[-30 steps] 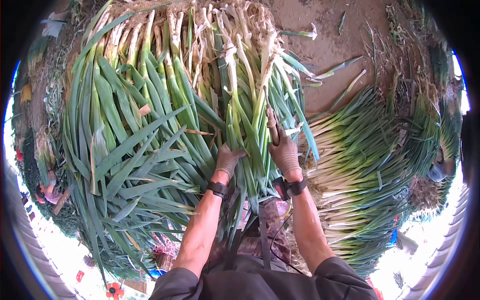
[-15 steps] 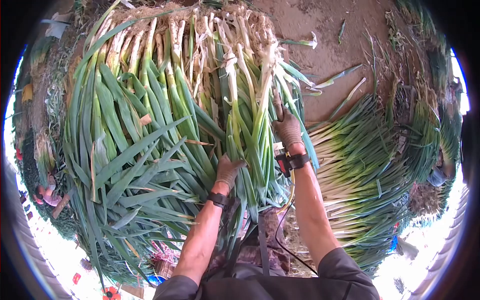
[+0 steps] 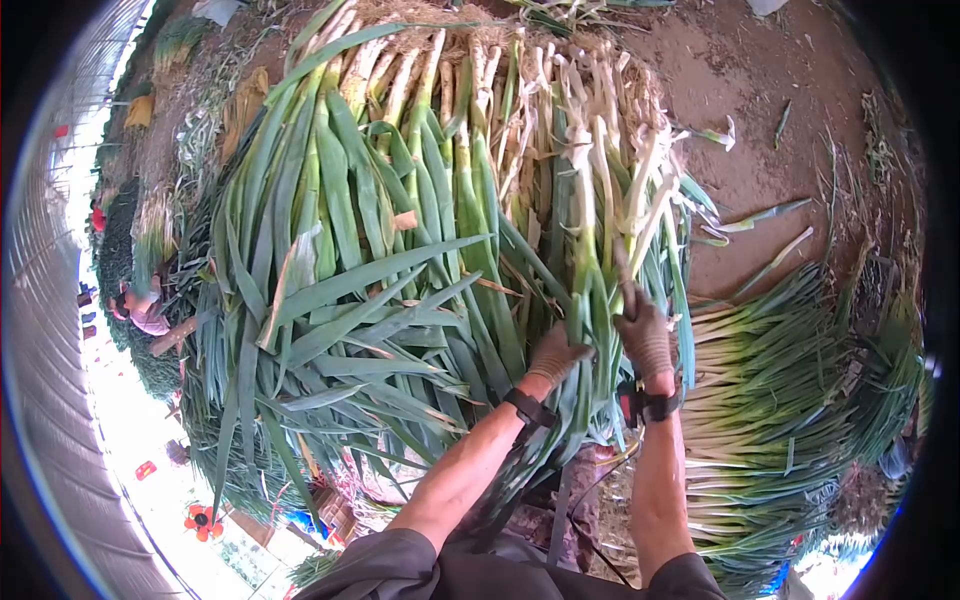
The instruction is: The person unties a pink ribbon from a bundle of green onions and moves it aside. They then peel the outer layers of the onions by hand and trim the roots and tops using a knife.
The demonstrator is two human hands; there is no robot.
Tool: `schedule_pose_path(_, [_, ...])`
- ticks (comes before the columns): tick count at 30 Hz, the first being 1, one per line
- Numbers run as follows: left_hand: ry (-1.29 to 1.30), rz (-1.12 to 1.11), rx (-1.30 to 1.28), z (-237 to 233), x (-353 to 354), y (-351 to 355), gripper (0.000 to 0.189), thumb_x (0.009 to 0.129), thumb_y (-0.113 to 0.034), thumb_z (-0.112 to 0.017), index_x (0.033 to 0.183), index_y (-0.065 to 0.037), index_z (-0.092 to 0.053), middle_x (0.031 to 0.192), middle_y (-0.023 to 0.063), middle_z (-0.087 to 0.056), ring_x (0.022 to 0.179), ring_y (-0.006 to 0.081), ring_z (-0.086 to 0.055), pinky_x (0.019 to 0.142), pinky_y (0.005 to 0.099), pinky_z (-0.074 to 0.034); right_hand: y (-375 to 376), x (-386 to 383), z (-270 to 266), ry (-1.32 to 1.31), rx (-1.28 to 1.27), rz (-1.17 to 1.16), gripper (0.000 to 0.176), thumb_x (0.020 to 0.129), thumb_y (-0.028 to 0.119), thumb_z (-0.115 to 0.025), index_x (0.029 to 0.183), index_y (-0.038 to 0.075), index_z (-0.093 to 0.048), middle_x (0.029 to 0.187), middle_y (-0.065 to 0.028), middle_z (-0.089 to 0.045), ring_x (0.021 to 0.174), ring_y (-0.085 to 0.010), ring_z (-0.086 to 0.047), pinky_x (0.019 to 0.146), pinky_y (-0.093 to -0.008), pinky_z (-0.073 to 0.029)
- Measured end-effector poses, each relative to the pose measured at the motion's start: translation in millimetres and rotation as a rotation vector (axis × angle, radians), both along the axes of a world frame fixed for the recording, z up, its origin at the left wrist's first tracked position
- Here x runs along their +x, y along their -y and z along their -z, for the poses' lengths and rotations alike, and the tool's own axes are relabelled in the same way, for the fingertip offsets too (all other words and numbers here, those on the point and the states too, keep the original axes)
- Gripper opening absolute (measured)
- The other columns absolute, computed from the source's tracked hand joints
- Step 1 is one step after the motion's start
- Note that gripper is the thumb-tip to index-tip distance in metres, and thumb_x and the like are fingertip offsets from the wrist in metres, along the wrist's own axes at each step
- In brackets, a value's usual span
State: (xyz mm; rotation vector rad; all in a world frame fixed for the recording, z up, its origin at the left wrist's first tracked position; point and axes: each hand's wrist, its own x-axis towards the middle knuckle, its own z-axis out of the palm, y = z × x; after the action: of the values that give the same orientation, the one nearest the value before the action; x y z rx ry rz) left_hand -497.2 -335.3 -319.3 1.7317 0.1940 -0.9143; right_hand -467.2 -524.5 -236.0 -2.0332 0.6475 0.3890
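A bunch of leeks with pale, peeled-looking stems lies in front of me, roots pointing away. My left hand, in a brownish knit glove, closes round its green leaves low on the left side. Gloved as well, my right hand is closed on the right side of the same bunch, higher up than the left. A brown, stick-like shape points up from the right hand along the stems; I cannot tell if it is a handle or a finger. Dark bands circle both wrists.
A thick heap of broad-leaved leeks spreads to the left, dry roots at its far end. Slimmer, white-stemmed leeks are laid in a pile at right. Loose leaves litter the brown ground. Another person is at the far left.
The view has swung, so the heap sits further right in it. Both hands are closer together now, the right one lower along the bunch and still at its right side.
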Motion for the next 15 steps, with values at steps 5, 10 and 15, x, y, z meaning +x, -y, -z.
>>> schedule_pose_path(5, [0.633, 0.208, 0.514, -78.9, 59.2, -6.8, 0.038, 0.081, -0.029, -0.078, 0.105, -0.004, -0.063, 0.098, 0.0226, -0.063, 0.094, 0.0426, -0.065, 0.080, 0.0508, -0.053, -35.1, 0.4, -31.3, -0.018, 0.146, -0.160, 0.059, 0.082, 0.013, -0.067, 0.140, 0.006, -0.052, 0.099, -0.0309, -0.068, 0.096, -0.0468, -0.068, 0.081, -0.0478, -0.056])
schedule_pose_path(10, [0.781, 0.061, 1.042, -109.2, 146.2, -38.7, 0.041, 0.085, -0.017, -0.072, 0.118, 0.000, -0.053, 0.121, 0.0223, -0.057, 0.105, 0.0391, -0.064, 0.084, 0.0515, -0.053, -62.5, -9.7, -53.4, 0.032, 0.243, -0.191, 0.062, 0.081, 0.010, -0.069, 0.140, 0.008, -0.052, 0.103, -0.0295, -0.068, 0.099, -0.0489, -0.065, 0.083, -0.0490, -0.055])
schedule_pose_path(15, [0.630, 0.278, 1.243, -55.1, 194.3, -46.6, 0.048, 0.081, -0.011, -0.075, 0.120, 0.001, -0.050, 0.117, 0.0209, -0.057, 0.098, 0.0356, -0.069, 0.089, 0.0482, -0.056, -68.7, -33.6, -52.4, 0.035, 0.282, -0.191, 0.062, 0.081, 0.011, -0.070, 0.140, 0.006, -0.053, 0.105, -0.0302, -0.068, 0.101, -0.0489, -0.065, 0.085, -0.0485, -0.055])
